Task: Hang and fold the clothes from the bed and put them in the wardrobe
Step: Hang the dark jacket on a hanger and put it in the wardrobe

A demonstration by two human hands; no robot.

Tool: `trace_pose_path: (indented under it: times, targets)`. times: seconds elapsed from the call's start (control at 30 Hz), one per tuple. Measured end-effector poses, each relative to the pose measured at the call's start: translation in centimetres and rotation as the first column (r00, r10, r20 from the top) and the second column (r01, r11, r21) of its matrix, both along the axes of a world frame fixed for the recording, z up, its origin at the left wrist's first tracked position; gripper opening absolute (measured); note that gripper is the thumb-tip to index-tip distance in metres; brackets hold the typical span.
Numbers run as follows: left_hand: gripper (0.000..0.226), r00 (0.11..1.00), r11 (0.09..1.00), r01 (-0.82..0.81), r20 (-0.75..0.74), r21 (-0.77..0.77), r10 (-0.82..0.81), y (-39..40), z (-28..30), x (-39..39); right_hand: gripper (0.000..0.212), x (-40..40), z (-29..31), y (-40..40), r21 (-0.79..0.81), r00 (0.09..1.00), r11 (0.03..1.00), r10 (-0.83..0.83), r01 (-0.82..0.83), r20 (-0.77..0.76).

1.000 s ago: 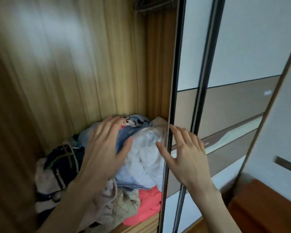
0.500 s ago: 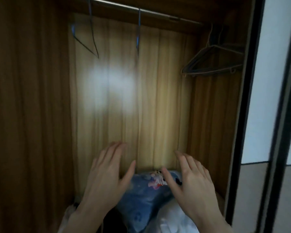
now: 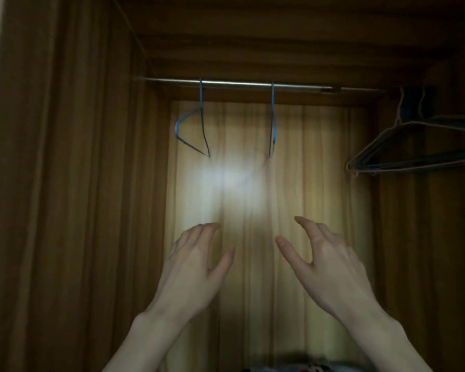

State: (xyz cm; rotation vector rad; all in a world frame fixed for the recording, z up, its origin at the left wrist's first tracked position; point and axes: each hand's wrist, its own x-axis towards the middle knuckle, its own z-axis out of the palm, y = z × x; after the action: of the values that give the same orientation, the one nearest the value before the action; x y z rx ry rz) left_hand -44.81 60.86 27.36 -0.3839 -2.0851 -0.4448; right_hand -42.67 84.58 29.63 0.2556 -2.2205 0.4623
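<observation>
Now both hands are up inside the wardrobe (image 3: 86, 183), and neither grips anything. The left hand (image 3: 192, 272) at seven o'clock has its fingers spread loose, palm away, thumb out to the side. The right hand (image 3: 325, 267) at five o'clock is empty too, fingers curled a little, thumb reaching toward the left one; the two are near but apart. Behind them the back panel (image 3: 253, 210) glows with a bright patch of light. Up at twelve o'clock runs the rail (image 3: 239, 84), with two blue hangers on it, the left hanger (image 3: 196, 124) turned partly side-on, the right hanger (image 3: 272, 122) nearly edge-on. At two o'clock a bunch of hangers (image 3: 414, 146) hangs bare. Down at six o'clock, only a dark sliver of the clothes (image 3: 293, 367) shows at the frame edge, below the wrists.
</observation>
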Motion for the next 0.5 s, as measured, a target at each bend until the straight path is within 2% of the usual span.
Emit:
trace_pose_path:
  times: [0.5]
  targets:
    - [0.059, 0.941, 0.947, -0.322, -0.110, -0.003, 0.320, -3.5, 9.7, 0.6, 0.066, -6.6, 10.4, -8.6, 0.003, 0.944, 0.953, 0.302, -0.304, -0.131]
